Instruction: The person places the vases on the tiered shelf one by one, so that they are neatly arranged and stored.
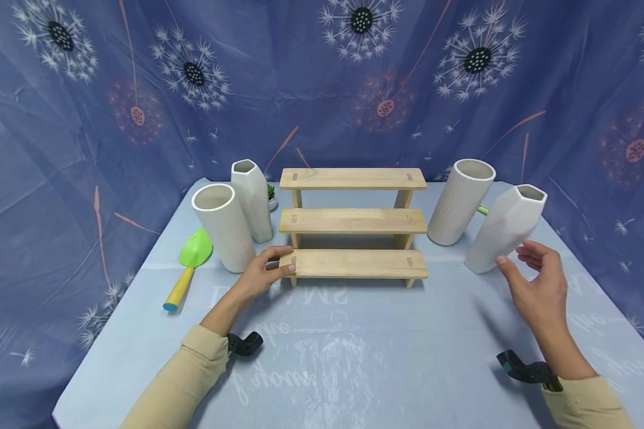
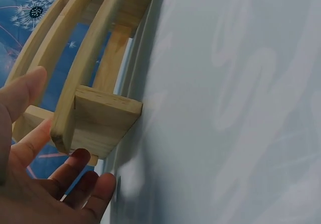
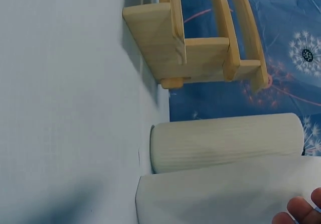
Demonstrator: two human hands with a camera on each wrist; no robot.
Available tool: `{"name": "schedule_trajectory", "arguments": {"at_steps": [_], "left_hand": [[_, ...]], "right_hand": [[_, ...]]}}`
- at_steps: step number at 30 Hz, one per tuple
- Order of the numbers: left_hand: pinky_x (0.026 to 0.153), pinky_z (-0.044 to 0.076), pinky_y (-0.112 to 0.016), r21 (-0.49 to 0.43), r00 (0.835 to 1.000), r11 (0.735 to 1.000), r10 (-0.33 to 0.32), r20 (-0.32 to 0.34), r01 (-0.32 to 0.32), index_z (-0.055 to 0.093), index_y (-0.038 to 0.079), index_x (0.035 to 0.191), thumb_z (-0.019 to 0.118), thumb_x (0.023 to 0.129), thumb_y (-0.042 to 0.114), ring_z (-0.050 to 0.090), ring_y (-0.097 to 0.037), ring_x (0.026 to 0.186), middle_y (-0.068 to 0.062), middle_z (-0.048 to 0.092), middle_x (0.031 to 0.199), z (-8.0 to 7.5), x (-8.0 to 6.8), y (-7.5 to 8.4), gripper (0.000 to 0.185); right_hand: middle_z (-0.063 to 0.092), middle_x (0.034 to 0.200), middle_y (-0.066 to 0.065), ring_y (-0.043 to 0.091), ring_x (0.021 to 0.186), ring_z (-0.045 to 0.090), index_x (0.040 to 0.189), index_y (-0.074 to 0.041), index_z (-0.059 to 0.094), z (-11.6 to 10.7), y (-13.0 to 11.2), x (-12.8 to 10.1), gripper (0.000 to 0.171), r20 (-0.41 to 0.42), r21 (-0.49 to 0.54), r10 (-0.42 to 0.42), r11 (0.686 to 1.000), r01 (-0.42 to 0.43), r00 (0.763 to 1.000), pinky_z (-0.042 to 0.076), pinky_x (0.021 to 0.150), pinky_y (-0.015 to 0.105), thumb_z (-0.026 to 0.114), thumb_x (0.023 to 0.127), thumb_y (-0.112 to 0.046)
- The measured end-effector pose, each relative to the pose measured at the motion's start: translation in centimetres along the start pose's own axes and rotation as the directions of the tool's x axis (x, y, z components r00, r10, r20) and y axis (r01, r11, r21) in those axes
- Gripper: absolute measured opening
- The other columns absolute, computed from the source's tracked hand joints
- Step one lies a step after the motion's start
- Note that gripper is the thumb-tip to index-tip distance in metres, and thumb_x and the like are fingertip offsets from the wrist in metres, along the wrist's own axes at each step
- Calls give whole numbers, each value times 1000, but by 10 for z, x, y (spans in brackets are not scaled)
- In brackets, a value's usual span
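Note:
A three-step wooden shelf point(image 1: 353, 221) stands at the middle of the table. My left hand point(image 1: 279, 260) is at the left end of its lowest step, thumb touching the front edge, fingers loosely spread. In the left wrist view that end of the wooden shelf point(image 2: 98, 118) sits between my thumb and my fingers point(image 2: 88, 171), which are not closed on it. My right hand point(image 1: 512, 253) is open, its thumb tip at the side of a tilted faceted white vase point(image 1: 505, 233). The right wrist view shows the faceted vase point(image 3: 215, 196) with my fingertips point(image 3: 301, 211) beside it.
A ribbed white vase point(image 1: 222, 226), a second faceted vase point(image 1: 252, 199) and a green trowel point(image 1: 190, 262) stand left of the shelf. Another ribbed vase point(image 1: 460, 199) stands right of it, close to the tilted one. A blue-grey cloth point(image 1: 354, 345) covers the table.

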State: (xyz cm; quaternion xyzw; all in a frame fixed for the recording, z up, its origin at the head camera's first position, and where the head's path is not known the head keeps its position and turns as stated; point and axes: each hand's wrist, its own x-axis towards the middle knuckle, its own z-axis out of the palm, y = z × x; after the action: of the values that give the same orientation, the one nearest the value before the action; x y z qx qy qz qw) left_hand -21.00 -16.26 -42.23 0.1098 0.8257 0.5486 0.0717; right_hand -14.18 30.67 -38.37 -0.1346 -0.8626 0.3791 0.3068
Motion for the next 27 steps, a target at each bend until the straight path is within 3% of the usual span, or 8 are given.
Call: {"name": "schedule_trajectory", "arguments": {"at_steps": [8, 13, 16, 20, 24, 27], "left_hand": [[87, 43, -32, -19, 998, 998, -53, 31, 53, 50, 17, 135, 67, 87, 26, 46, -35, 124, -14, 44, 140, 2, 1, 0, 52], [87, 40, -30, -3, 997, 998, -62, 40, 62, 49, 19, 136, 68, 87, 29, 44, -29, 126, -9, 45, 142, 4, 4, -3, 54], [75, 41, -27, -2, 997, 998, -60, 48, 60, 49, 20, 136, 68, 87, 29, 46, -25, 115, -9, 47, 140, 4, 4, -4, 54], [61, 36, -24, -29, 996, 997, -68, 65, 70, 47, 17, 138, 67, 88, 26, 45, -22, 97, -14, 50, 130, 5, 1, 4, 54], [68, 39, -25, -46, 996, 997, -65, 58, 67, 47, 15, 138, 67, 88, 23, 48, -24, 102, -16, 51, 130, 7, 2, 3, 54], [79, 40, -26, -49, 997, 997, -60, 41, 62, 47, 18, 138, 68, 87, 25, 49, -25, 111, -14, 50, 134, 8, 5, -7, 55]], "right_hand": [[50, 121, 3, -9, 101, 38, 137, -16, 42, 0, 6, 8, 61, 2, -11, 130, 992, -130, 992, 33, 98, 24, 70, 84, -30], [43, 134, 8, 16, 121, 41, 143, -17, 31, 0, 10, 15, 70, 56, -19, 221, 975, -221, 974, 32, 108, 37, 67, 85, -35], [37, 143, 10, 25, 130, 37, 146, -18, 24, 4, 19, 21, 76, 90, -14, 257, 966, -257, 962, 30, 110, 44, 64, 86, -41], [36, 145, 5, 19, 129, 38, 147, -21, 21, 9, 27, 28, 79, 95, -13, 284, 959, -284, 954, 30, 110, 41, 63, 86, -46], [32, 149, 9, 27, 134, 35, 148, -16, 19, 9, 15, 32, 80, 116, -3, 321, 946, -323, 940, 29, 111, 43, 63, 86, -41], [32, 150, 8, 26, 134, 35, 149, -16, 20, 12, 18, 35, 81, 119, 3, 332, 942, -334, 936, 29, 111, 42, 63, 86, -44]]}}
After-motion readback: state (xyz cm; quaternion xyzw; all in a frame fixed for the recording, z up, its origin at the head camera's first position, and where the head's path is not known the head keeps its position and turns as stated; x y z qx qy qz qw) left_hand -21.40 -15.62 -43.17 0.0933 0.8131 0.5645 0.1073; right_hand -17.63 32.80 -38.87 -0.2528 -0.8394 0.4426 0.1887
